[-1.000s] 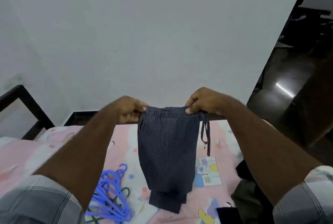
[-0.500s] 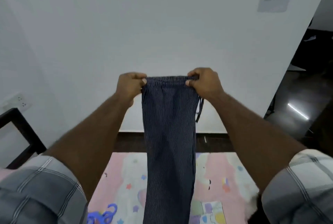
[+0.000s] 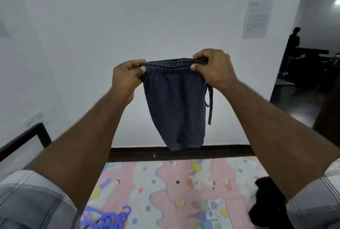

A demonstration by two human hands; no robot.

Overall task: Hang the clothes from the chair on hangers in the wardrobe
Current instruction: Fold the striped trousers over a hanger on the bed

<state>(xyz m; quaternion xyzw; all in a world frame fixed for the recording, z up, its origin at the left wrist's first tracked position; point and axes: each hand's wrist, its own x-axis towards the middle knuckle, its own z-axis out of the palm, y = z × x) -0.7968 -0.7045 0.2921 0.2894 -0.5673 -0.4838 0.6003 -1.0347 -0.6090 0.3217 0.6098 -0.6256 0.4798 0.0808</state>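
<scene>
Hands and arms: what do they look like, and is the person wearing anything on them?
Two bare hands, the left hand and the right hand, with no gloves, rings or watch showing. The forearms are bare too. Each arm has a rolled-up sleeve in grey and white checks: left sleeve, right sleeve.

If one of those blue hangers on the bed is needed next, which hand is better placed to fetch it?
Probably the left hand. The blue hangers lie on the bed below the left arm, while the right hand could keep its grip on the striped trousers by the waistband.
</scene>
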